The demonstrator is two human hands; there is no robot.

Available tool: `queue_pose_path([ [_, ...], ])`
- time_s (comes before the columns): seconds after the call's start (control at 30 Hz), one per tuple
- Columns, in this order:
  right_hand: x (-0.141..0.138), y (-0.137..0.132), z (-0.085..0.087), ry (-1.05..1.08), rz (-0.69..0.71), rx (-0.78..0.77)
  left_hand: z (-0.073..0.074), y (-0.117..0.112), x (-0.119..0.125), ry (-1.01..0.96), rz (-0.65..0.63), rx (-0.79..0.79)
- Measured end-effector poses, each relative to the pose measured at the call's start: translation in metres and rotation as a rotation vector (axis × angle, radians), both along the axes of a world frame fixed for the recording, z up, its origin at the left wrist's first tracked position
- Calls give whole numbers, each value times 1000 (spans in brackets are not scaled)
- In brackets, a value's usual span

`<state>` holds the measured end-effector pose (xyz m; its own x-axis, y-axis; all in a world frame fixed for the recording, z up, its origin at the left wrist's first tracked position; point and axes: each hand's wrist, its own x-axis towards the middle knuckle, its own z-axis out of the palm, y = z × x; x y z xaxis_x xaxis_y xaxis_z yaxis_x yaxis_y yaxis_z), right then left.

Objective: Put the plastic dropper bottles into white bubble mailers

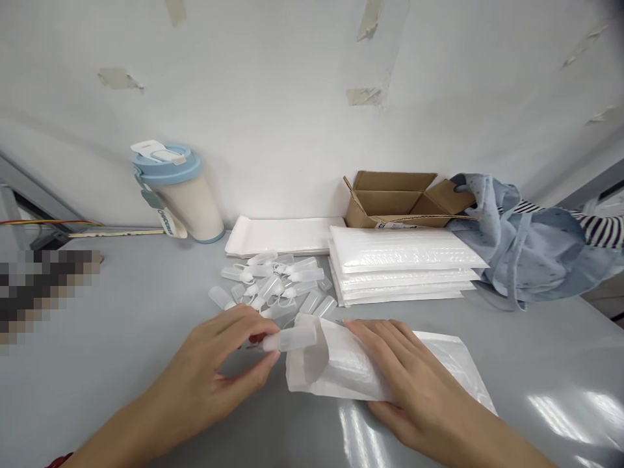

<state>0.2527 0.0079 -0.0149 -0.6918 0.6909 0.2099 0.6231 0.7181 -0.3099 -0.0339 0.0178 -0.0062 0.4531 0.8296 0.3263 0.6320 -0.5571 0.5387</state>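
Between the thumb and fingers of my left hand [229, 364] is a small translucent plastic bottle [295, 338] with a white cap. Its clear end points right, into the mouth of a white bubble mailer [351, 364]. My right hand [414, 383] is wrapped round the mailer, thumb below and fingers on top, and the mailer's mouth gapes toward the left. Under that hand the mailer's far end lies toward the right. Just beyond both hands is a loose pile of similar small bottles [268, 286] on the grey table.
A stack of white bubble mailers [404, 260] stands behind my right hand. Further back are flat white mailers [287, 234], an open cardboard box [394, 198] and a blue cloth bundle [511, 240]. At the back left a cream tumbler [190, 201] with a blue lid stands against the wall.
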Motion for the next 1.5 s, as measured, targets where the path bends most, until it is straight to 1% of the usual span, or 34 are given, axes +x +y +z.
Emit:
queue_pose_path([
  [0.1, 0, 0, -1, -13, 7, 1, 0, 1, -1, 17, -95, 10],
  [0.2, -2, -2, -1, -13, 21, 3, -3, 1, 3, -12, -176, 23],
  [0.3, -3, -5, -1, 6, 35, 1, -8, -4, 12, -49, -262, 23],
  [0.37, -3, -8, -1, 11, 51, 11, -9, -9, 21, -36, -311, 26],
  [0.4, -3, -8, -1, 9, 61, 21, -9, -12, 24, -11, -329, 49],
  [0.5, -2, -9, -2, -3, 80, 42, -6, -17, 27, 80, -324, 164],
  [0.57, -2, -9, -1, -6, 76, 45, -4, -17, 23, 76, -299, 203],
  [0.63, -3, -8, 0, 0, 75, 45, -4, -14, 16, 19, -255, 181],
  [0.67, -3, -8, 1, 3, 77, 42, -6, -12, 13, -12, -208, 161],
  [0.73, -3, -9, 3, 0, 80, 22, -11, -6, 10, -48, -73, 123],
  [0.8, -3, -9, 5, -27, 86, -19, -19, -2, 8, -20, 50, 100],
  [0.83, -3, -9, 7, -49, 91, -45, -24, 0, 9, 18, 83, 93],
  [0.9, -3, -9, 10, -96, 109, -97, -33, 2, 10, 121, 82, 87],
  [0.97, -3, -9, 13, -122, 151, -126, -40, 2, 13, 203, 59, 129],
  [1.07, -3, -11, 16, -123, 207, -108, -44, 3, 17, 245, 38, 209],
  [1.17, -2, -12, 16, -118, 183, -92, -40, 5, 21, 183, 48, 185],
  [1.27, 0, -8, 13, -93, 120, -71, -29, 6, 20, 77, 138, 118],
  [1.4, 5, 2, 10, -71, 28, -6, -8, 3, 5, -101, 288, 9],
  [1.5, 8, 7, 9, -59, -9, 12, 3, 3, -11, -247, 340, -56],
])
